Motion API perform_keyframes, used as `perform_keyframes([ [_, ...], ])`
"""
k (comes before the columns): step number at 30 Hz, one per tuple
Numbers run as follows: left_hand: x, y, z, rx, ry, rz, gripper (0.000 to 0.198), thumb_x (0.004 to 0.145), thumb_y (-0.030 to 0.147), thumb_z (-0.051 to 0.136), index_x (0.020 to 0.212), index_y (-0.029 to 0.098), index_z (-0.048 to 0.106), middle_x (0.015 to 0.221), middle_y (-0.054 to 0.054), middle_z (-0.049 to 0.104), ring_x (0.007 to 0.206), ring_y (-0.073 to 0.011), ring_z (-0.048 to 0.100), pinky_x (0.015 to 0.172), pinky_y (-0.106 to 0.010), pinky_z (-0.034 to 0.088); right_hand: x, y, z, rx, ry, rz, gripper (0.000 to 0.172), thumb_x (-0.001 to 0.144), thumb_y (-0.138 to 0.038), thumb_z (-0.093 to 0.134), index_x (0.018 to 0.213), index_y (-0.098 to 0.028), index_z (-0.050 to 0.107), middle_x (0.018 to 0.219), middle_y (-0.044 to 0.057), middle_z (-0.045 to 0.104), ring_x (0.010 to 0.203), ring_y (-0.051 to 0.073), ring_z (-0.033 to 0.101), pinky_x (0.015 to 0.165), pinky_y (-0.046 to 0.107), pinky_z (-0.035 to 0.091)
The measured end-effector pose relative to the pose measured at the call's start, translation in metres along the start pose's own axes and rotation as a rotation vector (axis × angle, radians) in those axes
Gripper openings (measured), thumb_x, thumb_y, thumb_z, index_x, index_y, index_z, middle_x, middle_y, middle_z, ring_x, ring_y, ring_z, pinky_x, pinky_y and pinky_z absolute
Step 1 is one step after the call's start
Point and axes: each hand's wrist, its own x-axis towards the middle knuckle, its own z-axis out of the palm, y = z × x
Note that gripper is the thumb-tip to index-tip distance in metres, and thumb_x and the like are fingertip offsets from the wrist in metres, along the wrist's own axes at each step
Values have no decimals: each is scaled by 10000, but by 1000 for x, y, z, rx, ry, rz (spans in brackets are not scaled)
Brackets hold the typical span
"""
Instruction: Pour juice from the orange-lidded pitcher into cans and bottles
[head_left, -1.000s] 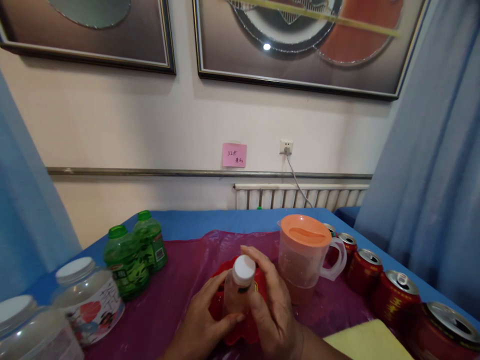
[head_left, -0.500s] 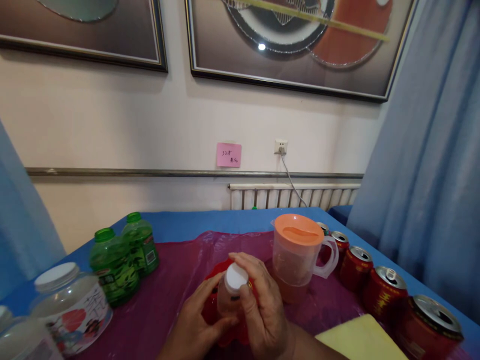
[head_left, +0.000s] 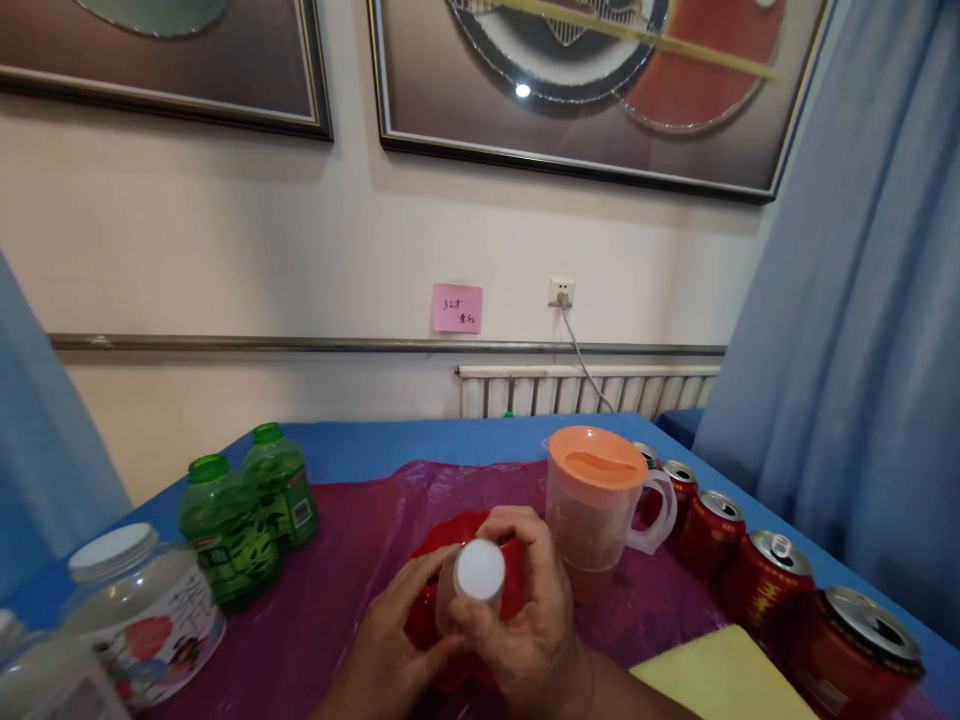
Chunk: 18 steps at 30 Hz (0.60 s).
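While the left hand (head_left: pixel 394 630) grips a small bottle (head_left: pixel 447 592) by its side, the right hand (head_left: pixel 536 610) has its fingers closed about the bottle near its white cap (head_left: pixel 480 570). Held upright or slightly tilted, the bottle overlaps a red dish (head_left: pixel 439 535) on the desk (head_left: pixel 360 440), near a lidded jug (head_left: pixel 585 530).

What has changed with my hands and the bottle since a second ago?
Your right hand has curled its fingers in more, and its thumb has moved left, to the near side of the white cap. The bottle seems tipped more toward you. Nothing was let go: your left hand keeps its grip on the bottle. The jug, red cans and green bottles stayed put.
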Motion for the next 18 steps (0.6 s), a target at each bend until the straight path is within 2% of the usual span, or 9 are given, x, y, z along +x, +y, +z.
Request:
perform_keyframes([
  [4, 2, -6, -2, 48, -29, 19, 689, 713, 528, 830, 1326, 298, 615, 1330, -82, 693, 1174, -323, 673, 1046, -458, 538, -3, 3, -5, 10, -98, -9, 465, 978, -333, 517, 1429, -252, 435, 1263, 106, 613, 1152, 260, 613, 986, 441, 515],
  [7, 2, -12, -3, 41, -32, 11, 712, 716, 530, 827, 1349, 298, 599, 1354, -85, 681, 1190, -329, 667, 1050, -463, 536, -7, 6, -4, -25, -102, -12, 439, 981, -249, 500, 1418, -274, 470, 1321, 102, 614, 1234, 266, 586, 1040, 458, 490],
  [12, 1, -12, -2, 55, -33, 24, 657, 754, 520, 806, 1340, 308, 601, 1356, -77, 682, 1194, -307, 672, 1051, -438, 538, -8, 7, 1, -15, -17, -4, 376, 933, -245, 590, 1303, -281, 531, 1231, 83, 644, 1165, 255, 620, 1004, 453, 513],
  [15, 2, -14, -1, 53, -22, 30, 661, 747, 539, 806, 1333, 307, 607, 1342, -73, 692, 1184, -302, 679, 1039, -423, 549, -3, 5, 2, -86, -12, -8, 437, 894, -251, 641, 1315, -291, 534, 1174, 62, 659, 1079, 237, 643, 936, 413, 543],
  [18, 4, -19, -3, 42, 42, 26, 678, 722, 578, 806, 1317, 307, 627, 1332, -67, 700, 1148, -305, 698, 998, -411, 577, 5, 0, 3, -189, -62, 34, 511, 829, -234, 693, 1322, -277, 565, 1096, 50, 689, 988, 237, 657, 865, 393, 556],
])
